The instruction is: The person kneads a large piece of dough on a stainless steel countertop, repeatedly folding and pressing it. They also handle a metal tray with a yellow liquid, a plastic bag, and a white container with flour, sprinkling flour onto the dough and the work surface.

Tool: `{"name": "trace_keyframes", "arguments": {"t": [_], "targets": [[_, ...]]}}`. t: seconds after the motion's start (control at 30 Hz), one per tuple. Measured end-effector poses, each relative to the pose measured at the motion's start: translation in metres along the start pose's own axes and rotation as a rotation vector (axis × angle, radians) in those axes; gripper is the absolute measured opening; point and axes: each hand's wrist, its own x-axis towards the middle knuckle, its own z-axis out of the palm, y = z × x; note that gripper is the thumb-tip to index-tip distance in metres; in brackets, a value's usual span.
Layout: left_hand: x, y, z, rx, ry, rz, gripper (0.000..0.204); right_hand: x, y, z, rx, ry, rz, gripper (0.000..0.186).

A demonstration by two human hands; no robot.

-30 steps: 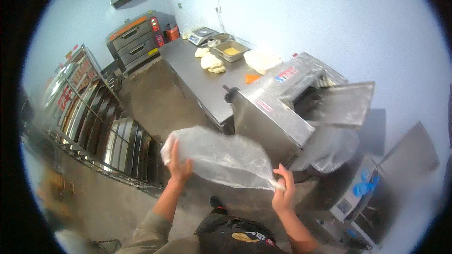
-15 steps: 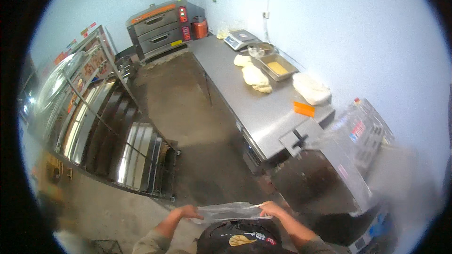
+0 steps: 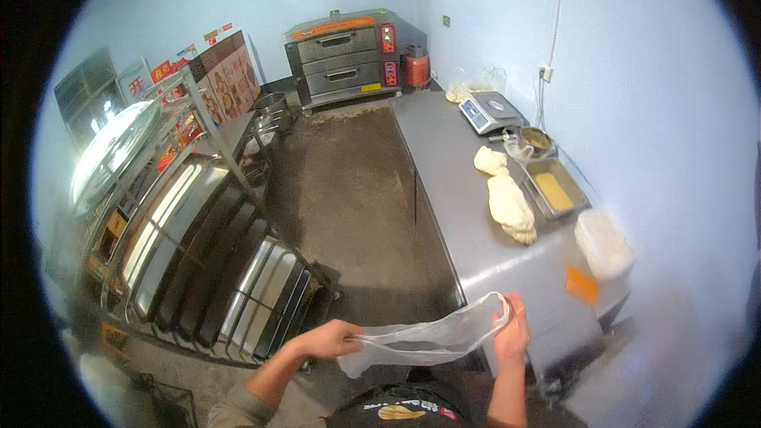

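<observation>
A clear plastic bag (image 3: pixel 424 341) is stretched sideways between my two hands, above the dark apron at the lower edge. My left hand (image 3: pixel 331 340) is closed on one end of it. On the other side my right hand (image 3: pixel 514 328) grips the bag's rim, palm turned inward and fingers up. Beyond the right hand, a long pale lump of dough (image 3: pixel 510 204) and a smaller dough piece (image 3: pixel 490 160) lie on the steel table (image 3: pixel 440 158). An orange flat scraper (image 3: pixel 583 285) lies near the table's close end.
Along the wall stand a scale (image 3: pixel 490 113), a metal pan with yellow contents (image 3: pixel 553 192), a bowl (image 3: pixel 537 139) and a white bag-like block (image 3: pixel 604 246). A tray rack (image 3: pixel 214 261) stands at left. At the back are a deck oven (image 3: pixel 342 59) and a red gas cylinder (image 3: pixel 416 70).
My view has turned right-to-left, so the table and oven now sit further right in it. Both hands have risen with the bag, the right one more, and the bag hangs more open.
</observation>
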Motion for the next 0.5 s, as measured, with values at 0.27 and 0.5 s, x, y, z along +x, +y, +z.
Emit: {"name": "trace_keyframes", "arguments": {"t": [0.27, 0.5], "targets": [[0.126, -0.006, -0.123, -1.41, -0.049, 0.117, 0.033, 0.157, 0.074, 0.024, 0.059, -0.613, 0.586, 0.09], [0.235, -0.063, -0.197, -1.756, 0.214, 0.227, 0.038, 0.259, 0.141, 0.101, -0.612, -0.567, 0.619, 0.072]]}}
